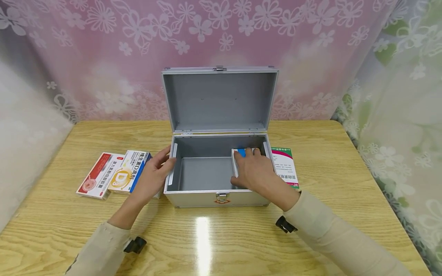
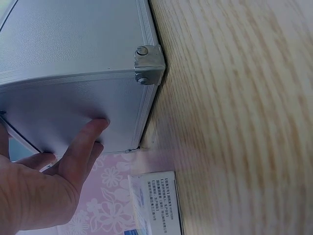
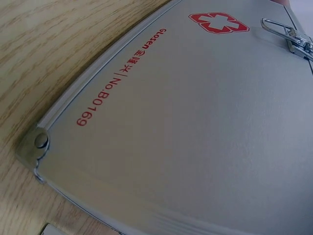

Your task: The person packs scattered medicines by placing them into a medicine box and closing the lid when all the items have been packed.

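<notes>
A silver metal first-aid box (image 1: 221, 198) stands with its lid (image 1: 217, 101) raised. My right hand (image 1: 257, 168) reaches into its right end and grips a white and blue medicine box (image 1: 241, 152), partly hidden under the fingers. My left hand (image 1: 153, 174) touches the box's left wall near the rim. In the left wrist view the fingers (image 2: 80, 147) lie against the outer side wall. The right wrist view shows the first-aid box's front, with a red cross mark (image 3: 219, 22) and a metal latch (image 3: 288, 36).
To the left lie a red and white medicine box (image 1: 100, 175) and a vitamin D medicine box (image 1: 127, 170) in white, yellow and blue. A green, white and pink medicine box (image 1: 284, 166) is at the right, partly behind my right arm. Flowered curtains (image 1: 221, 34) surround the wooden table (image 1: 165, 241).
</notes>
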`<state>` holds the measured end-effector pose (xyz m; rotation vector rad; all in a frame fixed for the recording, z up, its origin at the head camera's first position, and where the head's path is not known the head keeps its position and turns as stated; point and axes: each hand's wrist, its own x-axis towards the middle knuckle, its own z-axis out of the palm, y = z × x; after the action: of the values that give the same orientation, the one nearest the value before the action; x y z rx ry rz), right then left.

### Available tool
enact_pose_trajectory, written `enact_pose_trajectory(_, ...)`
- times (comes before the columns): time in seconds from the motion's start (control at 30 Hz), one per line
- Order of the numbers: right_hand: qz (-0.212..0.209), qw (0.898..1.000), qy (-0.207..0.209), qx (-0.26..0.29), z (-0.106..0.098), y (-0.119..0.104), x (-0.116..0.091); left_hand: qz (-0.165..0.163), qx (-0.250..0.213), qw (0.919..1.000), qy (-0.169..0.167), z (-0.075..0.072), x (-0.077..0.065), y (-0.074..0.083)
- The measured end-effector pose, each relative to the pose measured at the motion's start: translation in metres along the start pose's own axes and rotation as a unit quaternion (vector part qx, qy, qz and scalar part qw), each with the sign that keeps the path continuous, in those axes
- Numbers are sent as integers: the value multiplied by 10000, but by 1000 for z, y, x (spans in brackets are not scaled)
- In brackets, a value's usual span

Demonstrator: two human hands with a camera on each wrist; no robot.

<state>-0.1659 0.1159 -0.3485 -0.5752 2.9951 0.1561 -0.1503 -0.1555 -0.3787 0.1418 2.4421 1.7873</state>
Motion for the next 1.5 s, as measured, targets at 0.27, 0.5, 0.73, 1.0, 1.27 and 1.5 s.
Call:
enact_pose_trajectory(0.27, 33, 9997, -88, 209, -2, 2, -1, -86, -125, 9998, -96, 1, -3, 9)
enact_pose_trajectory(0.5, -193, 9991, 180, 347, -2, 6, -3, -146, 68, 9999, -57, 5, -11, 30)
enact_pose_trajectory(0.73, -548, 9887, 779, 1155, -1, 12, -7, -208, 112, 9997, -51, 6, -12, 31)
enact_pose_trajectory(1.0, -1320, 9680, 1923, 922, -15, 26, -16, -97, 10, 10000, 21, 0, -4, 0)
enact_pose_trajectory(1.27, -1488, 9513, 2681, 308, -19, 62, -24, -45, 5, 10000, 9, 1, -4, 2)
enact_pose_trajectory(1.5, -854, 9682, 2348, -148, -14, 102, -36, -41, 78, 10000, 22, 2, -2, 1)
